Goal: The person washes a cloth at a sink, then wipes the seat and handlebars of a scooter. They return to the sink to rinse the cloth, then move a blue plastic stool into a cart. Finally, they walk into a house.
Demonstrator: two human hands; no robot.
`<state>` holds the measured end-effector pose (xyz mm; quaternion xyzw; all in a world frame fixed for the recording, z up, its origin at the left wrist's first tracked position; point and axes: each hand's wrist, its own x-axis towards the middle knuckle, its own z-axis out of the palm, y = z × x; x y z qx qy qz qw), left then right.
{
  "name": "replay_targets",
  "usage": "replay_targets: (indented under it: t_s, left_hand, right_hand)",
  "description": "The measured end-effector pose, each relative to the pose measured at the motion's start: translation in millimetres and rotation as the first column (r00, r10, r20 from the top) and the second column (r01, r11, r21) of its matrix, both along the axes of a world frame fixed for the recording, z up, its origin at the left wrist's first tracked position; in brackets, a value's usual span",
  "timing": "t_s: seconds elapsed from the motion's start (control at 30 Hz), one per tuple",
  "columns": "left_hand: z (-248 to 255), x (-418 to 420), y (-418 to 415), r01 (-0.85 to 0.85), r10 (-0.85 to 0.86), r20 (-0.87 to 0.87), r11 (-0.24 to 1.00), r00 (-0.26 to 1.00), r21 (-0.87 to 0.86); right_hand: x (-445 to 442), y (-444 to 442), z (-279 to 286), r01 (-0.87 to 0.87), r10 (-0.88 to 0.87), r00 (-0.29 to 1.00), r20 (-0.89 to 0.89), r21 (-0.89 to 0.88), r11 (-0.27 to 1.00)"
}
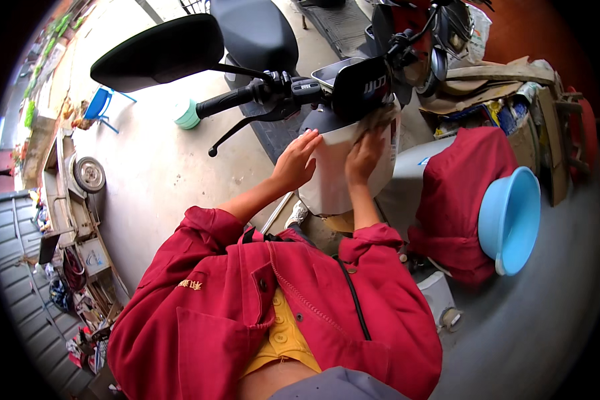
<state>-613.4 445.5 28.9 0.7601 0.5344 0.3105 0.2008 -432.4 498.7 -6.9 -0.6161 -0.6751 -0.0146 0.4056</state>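
My left hand [296, 161] rests with its fingers apart against the left edge of a scooter's white front panel [332, 175], with nothing in it. On the panel's right part lies my right hand [366, 155], its fingertips at a blurred greyish-brown cloth [377, 119]; whether the fingers grip it is unclear. Above the hands are the scooter's black handlebar grip [225, 102], a brake lever [240, 127] and a dark display [361, 90]. A black rear-view mirror [157, 52] extends to the upper left, near the black seat [255, 35].
At the right, a light blue plastic basin [510, 220] stands tilted beside dark red fabric [460, 195]. Cardboard and scrap [515, 110] are piled behind. A pale green bucket [186, 114] and a blue chair [98, 105] are on the left. Another scooter [432, 50] is at the top right.
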Motion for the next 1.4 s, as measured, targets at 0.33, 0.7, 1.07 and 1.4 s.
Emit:
replay_targets:
  t_s: [0.33,0.7,1.07,1.4]
  left_hand:
    - [5,-79,-40,-0.011,0.042,0.265,0.993,0.963,-0.118]
    - [-3,-121,-46,0.150,-0.036,0.349,0.941,0.936,-0.305]
    - [-11,-83,-22,0.206,-0.143,0.275,0.954,0.951,-0.216]
    - [-12,-12,4,0.312,-0.287,-0.350,0.950,0.892,0.015]
  right_hand:
    - [-105,-12,23,-0.181,0.239,0.877,0.416,-0.173,0.968]
    - [-114,-38,-22,-0.317,0.274,0.674,0.687,-0.066,0.946]
    - [-28,-201,-154,-0.388,0.598,0.674,0.434,-0.481,0.786]
    - [-11,-242,-188,0.120,-0.388,-0.458,-0.800,-0.488,0.864]
